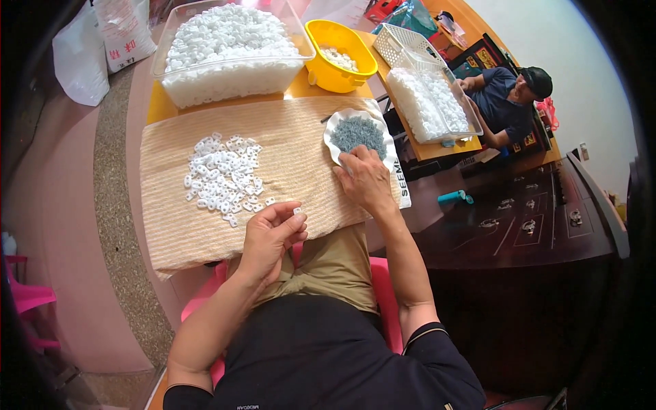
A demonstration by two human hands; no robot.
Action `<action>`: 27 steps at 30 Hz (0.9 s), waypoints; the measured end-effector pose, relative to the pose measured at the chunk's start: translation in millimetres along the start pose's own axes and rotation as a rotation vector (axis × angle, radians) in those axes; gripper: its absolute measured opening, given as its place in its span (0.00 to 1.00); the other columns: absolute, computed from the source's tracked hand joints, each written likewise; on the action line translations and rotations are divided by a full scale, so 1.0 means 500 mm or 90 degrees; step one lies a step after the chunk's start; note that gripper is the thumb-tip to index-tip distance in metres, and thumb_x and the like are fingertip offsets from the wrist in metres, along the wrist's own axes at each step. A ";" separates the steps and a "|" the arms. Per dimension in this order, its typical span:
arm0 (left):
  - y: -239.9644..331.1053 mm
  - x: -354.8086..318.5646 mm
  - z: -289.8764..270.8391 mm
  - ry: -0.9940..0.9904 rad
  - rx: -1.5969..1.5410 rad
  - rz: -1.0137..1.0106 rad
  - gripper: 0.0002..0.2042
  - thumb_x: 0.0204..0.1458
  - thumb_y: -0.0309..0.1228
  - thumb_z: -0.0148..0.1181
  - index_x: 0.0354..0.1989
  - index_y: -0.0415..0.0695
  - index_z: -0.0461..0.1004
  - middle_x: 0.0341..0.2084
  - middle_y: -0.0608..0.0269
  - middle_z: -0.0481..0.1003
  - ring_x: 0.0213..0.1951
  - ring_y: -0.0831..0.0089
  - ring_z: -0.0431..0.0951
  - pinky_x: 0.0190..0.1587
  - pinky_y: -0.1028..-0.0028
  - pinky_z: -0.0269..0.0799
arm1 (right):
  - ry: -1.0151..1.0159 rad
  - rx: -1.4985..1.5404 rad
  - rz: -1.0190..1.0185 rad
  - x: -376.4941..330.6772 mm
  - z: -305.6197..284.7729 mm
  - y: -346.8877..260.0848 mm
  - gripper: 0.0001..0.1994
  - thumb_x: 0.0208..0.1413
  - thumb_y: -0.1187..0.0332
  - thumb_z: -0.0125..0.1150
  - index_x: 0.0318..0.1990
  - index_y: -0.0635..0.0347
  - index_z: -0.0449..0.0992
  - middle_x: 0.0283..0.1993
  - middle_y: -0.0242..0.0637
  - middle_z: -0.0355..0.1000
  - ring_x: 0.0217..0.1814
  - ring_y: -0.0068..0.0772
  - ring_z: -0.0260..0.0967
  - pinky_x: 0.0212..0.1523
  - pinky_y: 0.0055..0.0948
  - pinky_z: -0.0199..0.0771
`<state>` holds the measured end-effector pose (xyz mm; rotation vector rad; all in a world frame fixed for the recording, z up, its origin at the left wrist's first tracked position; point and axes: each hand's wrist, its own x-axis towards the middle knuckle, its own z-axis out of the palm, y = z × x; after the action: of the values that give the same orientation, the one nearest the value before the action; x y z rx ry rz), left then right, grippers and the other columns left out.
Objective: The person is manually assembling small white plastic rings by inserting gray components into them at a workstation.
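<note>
Between thumb and fingertips, my left hand (275,232) pinches a small white plastic piece (297,211) above the near part of the cloth. A loose pile of the same flat white plastic pieces (222,171), with holes in them, lies on the striped beige cloth (294,137) beyond that hand. My right hand (367,179) reaches to a white wavy-rimmed bowl (331,130) at the cloth's far right. Its fingers are bent together at the small grey-blue parts (355,131) filling the bowl. What those fingertips hold, if anything, is hidden.
A large clear bin (232,82) heaped with white pieces and a yellow tub (342,58) stand behind the cloth. To the right, another person (502,102) sits by a second clear bin (430,109). White sacks (82,61) are at the far left. A teal bottle (452,197) lies on dark furniture.
</note>
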<state>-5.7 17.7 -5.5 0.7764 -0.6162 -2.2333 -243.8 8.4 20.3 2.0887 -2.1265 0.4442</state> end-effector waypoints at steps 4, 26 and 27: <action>-0.001 -0.001 0.001 0.007 0.007 -0.001 0.12 0.53 0.23 0.60 0.46 0.39 0.71 0.32 0.63 0.75 0.33 0.77 0.76 0.37 0.77 0.77 | 0.021 0.029 -0.003 0.002 0.005 0.000 0.08 0.48 0.64 0.63 0.34 0.55 0.76 0.38 0.39 0.69 0.41 0.46 0.67 0.41 0.40 0.70; -0.007 0.005 -0.005 0.038 -0.003 -0.011 0.12 0.54 0.23 0.59 0.47 0.38 0.70 0.33 0.63 0.75 0.34 0.78 0.76 0.37 0.77 0.77 | 0.225 0.037 -0.138 -0.010 0.038 -0.048 0.04 0.45 0.77 0.63 0.29 0.60 0.74 0.29 0.39 0.70 0.32 0.43 0.68 0.33 0.35 0.69; -0.005 0.006 -0.001 0.050 -0.015 0.000 0.11 0.54 0.23 0.59 0.46 0.37 0.71 0.31 0.63 0.74 0.32 0.78 0.75 0.36 0.78 0.77 | 0.223 0.183 -0.118 -0.013 0.034 -0.066 0.03 0.46 0.77 0.63 0.29 0.61 0.74 0.28 0.39 0.70 0.31 0.39 0.69 0.32 0.31 0.69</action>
<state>-8.2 16.8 -8.5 0.8484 -0.5504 -2.1945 -208.7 9.5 6.1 2.1280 -1.7386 1.0561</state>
